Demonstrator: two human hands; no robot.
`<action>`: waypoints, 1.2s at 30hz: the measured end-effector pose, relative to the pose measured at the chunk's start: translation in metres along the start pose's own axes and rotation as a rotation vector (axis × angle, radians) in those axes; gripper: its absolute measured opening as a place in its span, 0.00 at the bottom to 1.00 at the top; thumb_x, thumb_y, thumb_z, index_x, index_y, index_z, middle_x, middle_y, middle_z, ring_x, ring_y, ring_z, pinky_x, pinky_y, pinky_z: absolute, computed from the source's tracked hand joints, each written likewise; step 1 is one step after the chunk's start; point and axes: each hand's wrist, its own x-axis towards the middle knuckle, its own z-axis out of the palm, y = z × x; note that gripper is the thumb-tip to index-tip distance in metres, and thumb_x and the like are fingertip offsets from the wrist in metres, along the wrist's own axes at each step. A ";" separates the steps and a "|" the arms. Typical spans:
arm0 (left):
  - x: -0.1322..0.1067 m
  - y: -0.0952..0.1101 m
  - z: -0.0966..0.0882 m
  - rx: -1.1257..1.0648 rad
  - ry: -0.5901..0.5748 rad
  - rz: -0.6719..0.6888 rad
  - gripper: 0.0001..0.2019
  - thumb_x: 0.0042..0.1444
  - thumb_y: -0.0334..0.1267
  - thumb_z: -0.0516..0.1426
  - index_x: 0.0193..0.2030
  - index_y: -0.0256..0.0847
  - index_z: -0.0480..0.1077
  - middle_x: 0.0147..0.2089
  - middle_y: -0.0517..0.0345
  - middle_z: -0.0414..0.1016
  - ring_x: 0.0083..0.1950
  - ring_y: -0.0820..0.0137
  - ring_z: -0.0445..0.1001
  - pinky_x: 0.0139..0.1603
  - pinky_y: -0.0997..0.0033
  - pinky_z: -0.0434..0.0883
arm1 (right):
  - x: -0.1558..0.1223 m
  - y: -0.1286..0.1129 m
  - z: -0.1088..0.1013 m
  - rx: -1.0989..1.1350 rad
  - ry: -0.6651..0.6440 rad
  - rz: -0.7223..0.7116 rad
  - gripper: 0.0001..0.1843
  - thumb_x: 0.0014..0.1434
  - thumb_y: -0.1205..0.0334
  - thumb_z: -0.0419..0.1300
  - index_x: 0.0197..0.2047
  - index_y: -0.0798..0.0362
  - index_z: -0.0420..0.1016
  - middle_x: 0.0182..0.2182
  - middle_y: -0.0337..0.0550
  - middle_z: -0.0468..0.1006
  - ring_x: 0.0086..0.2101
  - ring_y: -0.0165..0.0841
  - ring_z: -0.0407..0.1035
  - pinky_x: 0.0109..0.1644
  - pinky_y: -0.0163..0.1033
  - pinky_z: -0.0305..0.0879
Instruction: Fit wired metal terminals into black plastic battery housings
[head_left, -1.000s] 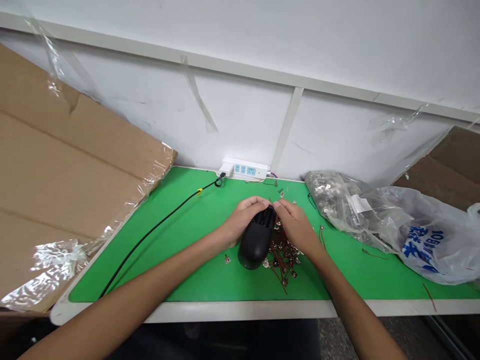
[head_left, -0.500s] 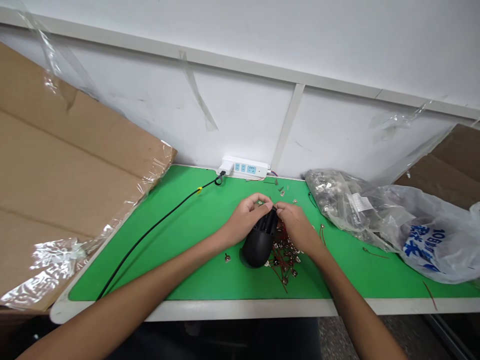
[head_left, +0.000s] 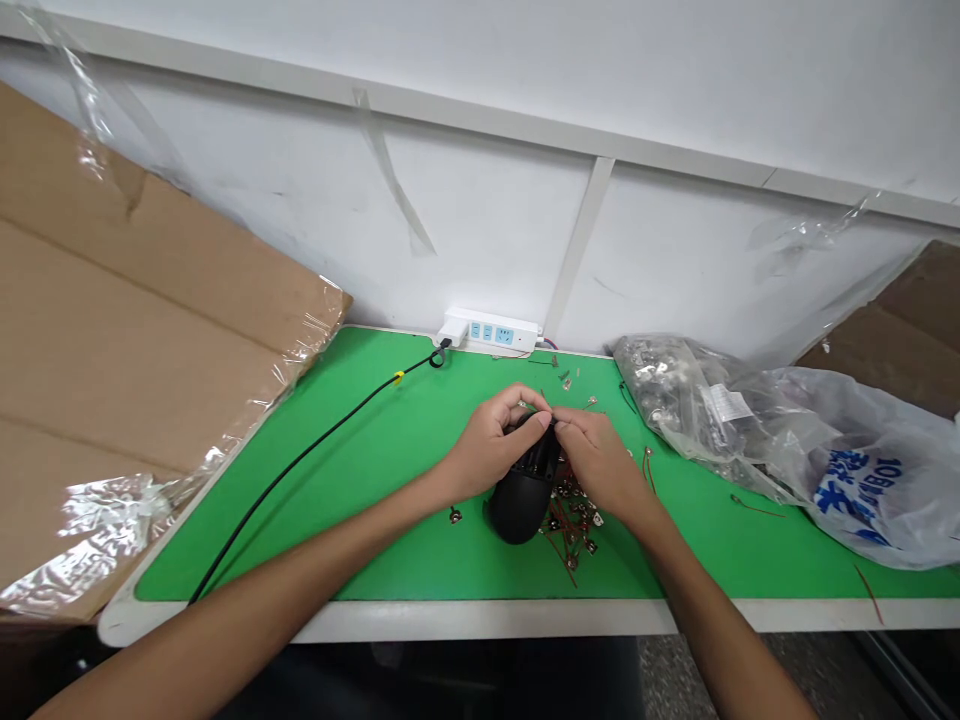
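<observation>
A black rounded device (head_left: pixel 521 498) with a ribbed upper end lies on the green mat (head_left: pixel 390 480) between my hands. My left hand (head_left: pixel 491 445) curls round its left side, thumb and fingers pinched at the top end. My right hand (head_left: pixel 596 455) meets it there, fingers closed on something small that I cannot make out. Under and beside my right hand lies a pile of small metal parts with red wires (head_left: pixel 574 520).
A white power strip (head_left: pixel 491 335) sits at the mat's back edge with a black cable (head_left: pixel 300 465) running to the front left. A clear plastic bag of metal parts (head_left: pixel 757 430) lies at the right. Taped cardboard (head_left: pixel 127 350) leans at the left.
Both hands have drawn closer over the device's top end, fingertips now pinched together. The device has shifted slightly right and toward me.
</observation>
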 end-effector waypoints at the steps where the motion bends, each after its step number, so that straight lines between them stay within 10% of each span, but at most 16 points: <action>1: 0.000 0.000 0.000 0.009 0.009 0.009 0.17 0.65 0.53 0.63 0.46 0.41 0.70 0.25 0.67 0.63 0.25 0.76 0.57 0.28 0.74 0.54 | 0.000 -0.001 0.000 0.000 0.009 0.001 0.14 0.66 0.60 0.48 0.27 0.47 0.55 0.24 0.35 0.60 0.28 0.35 0.56 0.32 0.41 0.48; 11: 0.001 0.000 -0.004 0.063 0.049 0.018 0.17 0.64 0.53 0.63 0.47 0.42 0.72 0.26 0.65 0.66 0.26 0.74 0.60 0.28 0.73 0.56 | 0.002 0.003 0.001 -0.007 0.033 -0.014 0.18 0.71 0.54 0.49 0.28 0.48 0.59 0.24 0.35 0.63 0.28 0.35 0.59 0.33 0.41 0.51; 17: 0.016 0.007 -0.014 0.006 0.329 0.012 0.16 0.61 0.49 0.61 0.46 0.39 0.79 0.39 0.56 0.78 0.38 0.68 0.73 0.37 0.72 0.69 | -0.005 0.004 0.002 0.033 0.020 -0.015 0.27 0.66 0.38 0.62 0.58 0.48 0.68 0.51 0.49 0.79 0.49 0.45 0.73 0.50 0.47 0.69; 22: 0.028 -0.003 -0.033 -0.151 0.388 -0.179 0.15 0.57 0.47 0.59 0.45 0.39 0.77 0.33 0.57 0.77 0.28 0.71 0.71 0.28 0.72 0.67 | -0.006 0.007 0.005 -0.249 0.084 -0.123 0.43 0.55 0.43 0.74 0.67 0.45 0.63 0.59 0.56 0.75 0.54 0.54 0.73 0.53 0.57 0.71; 33: 0.036 -0.001 -0.064 -0.140 -0.039 -0.292 0.18 0.59 0.50 0.68 0.45 0.38 0.74 0.34 0.52 0.81 0.30 0.70 0.81 0.28 0.75 0.69 | -0.003 0.017 -0.048 -0.298 0.077 -0.352 0.34 0.60 0.61 0.67 0.69 0.42 0.66 0.61 0.48 0.76 0.59 0.49 0.72 0.62 0.56 0.69; 36: 0.033 0.004 -0.064 -0.252 -0.170 -0.322 0.20 0.57 0.45 0.71 0.50 0.37 0.76 0.42 0.48 0.84 0.36 0.67 0.84 0.35 0.73 0.75 | 0.000 0.028 -0.056 -0.229 0.273 -0.325 0.32 0.62 0.59 0.67 0.68 0.43 0.67 0.64 0.51 0.72 0.63 0.50 0.68 0.66 0.58 0.66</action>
